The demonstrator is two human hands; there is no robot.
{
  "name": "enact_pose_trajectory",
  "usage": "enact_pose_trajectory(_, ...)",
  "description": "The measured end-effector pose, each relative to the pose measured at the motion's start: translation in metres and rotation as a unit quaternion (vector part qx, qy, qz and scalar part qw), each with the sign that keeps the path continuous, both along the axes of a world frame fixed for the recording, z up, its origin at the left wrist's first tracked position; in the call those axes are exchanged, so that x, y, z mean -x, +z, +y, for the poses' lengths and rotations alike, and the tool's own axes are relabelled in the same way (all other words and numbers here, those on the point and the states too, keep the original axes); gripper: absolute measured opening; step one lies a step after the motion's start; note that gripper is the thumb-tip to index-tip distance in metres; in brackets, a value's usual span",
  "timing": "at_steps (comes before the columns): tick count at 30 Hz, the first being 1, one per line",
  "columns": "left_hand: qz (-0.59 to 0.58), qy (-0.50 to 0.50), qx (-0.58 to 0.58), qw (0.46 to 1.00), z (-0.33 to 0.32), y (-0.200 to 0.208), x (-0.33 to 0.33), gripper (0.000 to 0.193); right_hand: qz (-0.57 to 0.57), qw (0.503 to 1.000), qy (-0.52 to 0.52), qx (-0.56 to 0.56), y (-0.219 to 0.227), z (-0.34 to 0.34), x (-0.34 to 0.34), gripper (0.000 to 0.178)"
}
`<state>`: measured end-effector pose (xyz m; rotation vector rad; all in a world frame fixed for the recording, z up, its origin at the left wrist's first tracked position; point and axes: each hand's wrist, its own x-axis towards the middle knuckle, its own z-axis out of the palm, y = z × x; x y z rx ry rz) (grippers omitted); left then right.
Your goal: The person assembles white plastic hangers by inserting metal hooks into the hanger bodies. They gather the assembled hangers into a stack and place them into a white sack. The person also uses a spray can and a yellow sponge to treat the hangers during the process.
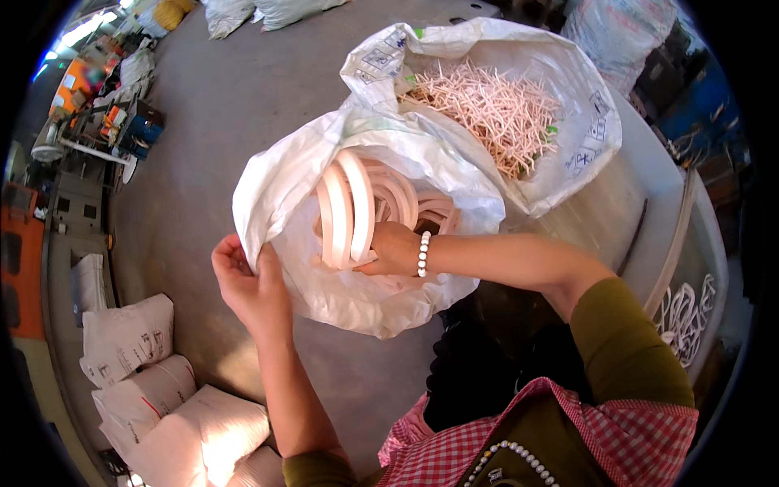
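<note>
My left hand (pixel 253 280) pinches the rim of a white woven sack (pixel 284 174) at its left side. Inside that sack my right hand (pixel 395 250), a white bead bracelet on its wrist, grips a bunch of pale pink curved strips (pixel 350 207). They stand up in arcs above the hand. More curved pieces (pixel 393 191) of the same colour lie deeper in the sack, partly hidden behind the held strips. My right palm and some fingers are covered by the strips.
A second white sack (pixel 596 134), full of thin pale pink sticks (pixel 487 105), adjoins at the back right. Stuffed white bags (pixel 203 430) are stacked at the lower left. A grey bin (pixel 702 219) with white looped strips (pixel 686 316) stands on the right. Machinery (pixel 122 130) lines the left.
</note>
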<state>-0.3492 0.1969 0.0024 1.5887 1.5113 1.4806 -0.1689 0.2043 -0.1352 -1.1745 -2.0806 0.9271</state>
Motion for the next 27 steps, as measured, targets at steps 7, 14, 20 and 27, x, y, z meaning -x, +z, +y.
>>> enact_pose_trajectory(7,-0.104,-0.055,-0.073,0.99,0.009,0.02,-0.033,0.024,-0.279,0.947,0.094,-0.128,-0.069,0.046,-0.002,0.04)
enact_pose_trajectory(14,-0.077,-0.072,-0.049,0.993,0.032,0.032,-0.021,0.028,-0.458,0.854,0.222,-0.109,-0.09,0.093,0.015,0.039)
enact_pose_trajectory(20,-0.131,-0.042,-0.102,0.985,0.02,0.027,-0.026,0.028,-0.505,0.815,0.242,-0.148,-0.116,0.104,0.031,0.04)
enact_pose_trajectory(27,0.068,0.02,0.019,0.997,0.01,0.044,-0.018,0.04,-0.533,0.783,0.222,-0.231,-0.128,0.098,0.018,0.04)
